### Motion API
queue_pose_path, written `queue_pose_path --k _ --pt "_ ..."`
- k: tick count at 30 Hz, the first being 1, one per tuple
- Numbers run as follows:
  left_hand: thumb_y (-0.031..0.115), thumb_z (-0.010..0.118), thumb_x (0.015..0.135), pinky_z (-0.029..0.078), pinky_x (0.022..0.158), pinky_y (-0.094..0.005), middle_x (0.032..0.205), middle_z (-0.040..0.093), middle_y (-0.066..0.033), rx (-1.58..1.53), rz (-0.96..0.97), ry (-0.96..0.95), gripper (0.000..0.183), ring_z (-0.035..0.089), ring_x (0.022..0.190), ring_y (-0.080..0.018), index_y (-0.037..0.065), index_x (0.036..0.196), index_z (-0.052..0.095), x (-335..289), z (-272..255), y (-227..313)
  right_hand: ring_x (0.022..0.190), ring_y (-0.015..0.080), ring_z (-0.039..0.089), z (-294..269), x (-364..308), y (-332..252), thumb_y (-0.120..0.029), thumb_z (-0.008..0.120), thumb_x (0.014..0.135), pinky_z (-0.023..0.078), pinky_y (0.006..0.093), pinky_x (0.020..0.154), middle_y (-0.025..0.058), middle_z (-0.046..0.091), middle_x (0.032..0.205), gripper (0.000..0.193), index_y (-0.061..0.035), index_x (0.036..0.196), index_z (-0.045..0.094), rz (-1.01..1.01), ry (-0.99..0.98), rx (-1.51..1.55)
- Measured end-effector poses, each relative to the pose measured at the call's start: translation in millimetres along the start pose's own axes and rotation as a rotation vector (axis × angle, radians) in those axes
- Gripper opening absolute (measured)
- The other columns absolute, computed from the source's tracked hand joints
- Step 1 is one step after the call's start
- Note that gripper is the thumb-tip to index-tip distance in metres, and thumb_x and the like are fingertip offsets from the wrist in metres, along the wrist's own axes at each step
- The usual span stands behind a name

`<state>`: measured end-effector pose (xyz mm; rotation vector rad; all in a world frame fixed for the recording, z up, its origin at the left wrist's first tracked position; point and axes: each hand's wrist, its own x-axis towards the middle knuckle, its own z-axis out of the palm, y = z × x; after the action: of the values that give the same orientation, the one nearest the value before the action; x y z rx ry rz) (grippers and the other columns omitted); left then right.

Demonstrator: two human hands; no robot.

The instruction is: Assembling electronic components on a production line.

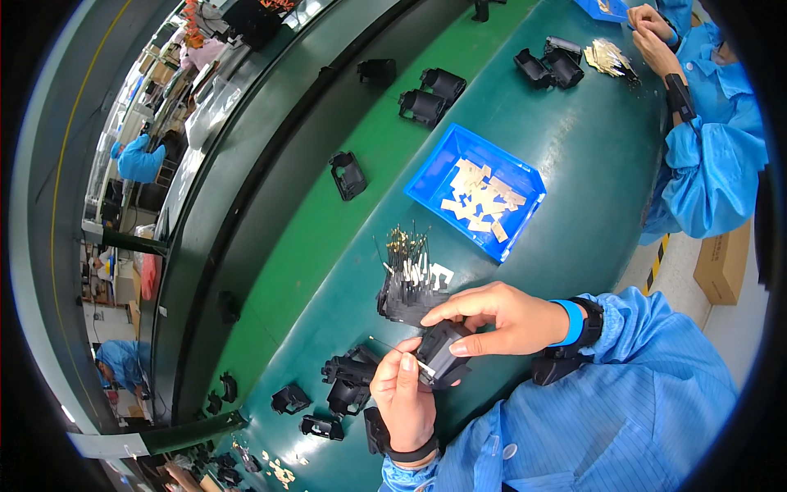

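Note:
Both my hands are at a black plastic housing (443, 351) above the green table. My left hand (403, 403) grips its lower left side, thumb beside a small white strip (426, 370) lying against the housing. A thin dark wire (385, 344) sticks out from near those fingertips. My right hand (515, 318) holds the housing from the right, thumb on top and fingers over its far edge. Just beyond stands a bundle of thin black wires (407, 283) with white parts and gold-coloured tips. More black housings (348, 381) lie left of my left hand.
A blue bin (426, 184) of cream-coloured flat pieces stands beyond my hands. Other housings (422, 107) sit on the green belt (299, 246) along the table's left side. At the upper right, a co-worker's hands (653, 37) are near a pile of pale strips (608, 59).

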<state>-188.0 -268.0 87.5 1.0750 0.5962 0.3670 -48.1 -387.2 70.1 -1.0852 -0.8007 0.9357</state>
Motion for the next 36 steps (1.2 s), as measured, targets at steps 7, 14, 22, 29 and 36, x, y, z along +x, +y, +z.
queue_pose_path --k 7,14,22,29,36 --pt "0.015 0.053 0.086 0.059 0.063 -0.0419 0.105 0.057 -0.0185 -0.294 -0.045 -0.112 0.042 0.063 0.088 -0.0297 -0.003 0.123 0.041 -5.3 -5.1 -1.6 0.078 0.0079 0.053 -0.9 1.9 -2.5 -0.011 0.062 0.083 0.047 0.0217 0.064 0.0075 0.060 0.092 0.039 0.0018 0.119 0.053 0.058 0.041 0.150" --pt "0.005 0.054 0.081 0.059 0.067 -0.0466 0.098 0.057 -0.0138 -0.193 -0.080 -0.104 0.046 0.064 0.087 -0.0301 -0.005 0.123 0.039 -5.3 -3.7 1.6 0.085 0.0066 0.056 -4.7 1.7 -2.6 -0.006 0.061 0.084 0.047 0.0202 0.070 0.0099 0.059 0.107 0.040 0.0031 0.122 0.050 0.088 -0.007 0.089" --pt "0.001 0.057 0.078 0.059 0.067 -0.0434 0.103 0.056 -0.0154 -0.207 -0.054 -0.084 0.053 0.064 0.087 -0.0280 -0.002 0.126 0.035 -9.7 2.4 -2.1 0.096 0.0111 0.054 -2.3 3.4 1.5 -0.006 0.061 0.085 0.047 0.0239 0.078 0.0117 0.056 0.115 0.041 0.0014 0.123 0.050 0.139 0.009 0.150" --pt "0.002 0.059 0.081 0.057 0.075 -0.0395 0.109 0.053 -0.0154 -0.314 0.040 -0.036 0.053 0.061 0.092 -0.0248 0.001 0.127 0.033 -8.2 4.8 -2.0 0.105 0.0273 0.049 0.6 1.4 -5.8 -0.018 0.069 0.077 0.043 0.0355 0.086 0.0136 0.051 0.116 0.032 -0.0023 0.103 0.061 -0.383 0.238 -0.566" --pt "-0.001 0.062 0.079 0.057 0.076 -0.0372 0.109 0.053 -0.0145 -0.301 0.134 0.010 0.054 0.061 0.091 -0.0224 0.002 0.125 0.033 -7.1 7.4 -8.5 0.104 0.0312 0.045 10.8 1.6 -7.2 -0.023 0.072 0.070 0.038 0.0399 0.088 0.0123 0.051 0.111 0.028 -0.0061 0.089 0.060 -0.419 0.306 -0.640"
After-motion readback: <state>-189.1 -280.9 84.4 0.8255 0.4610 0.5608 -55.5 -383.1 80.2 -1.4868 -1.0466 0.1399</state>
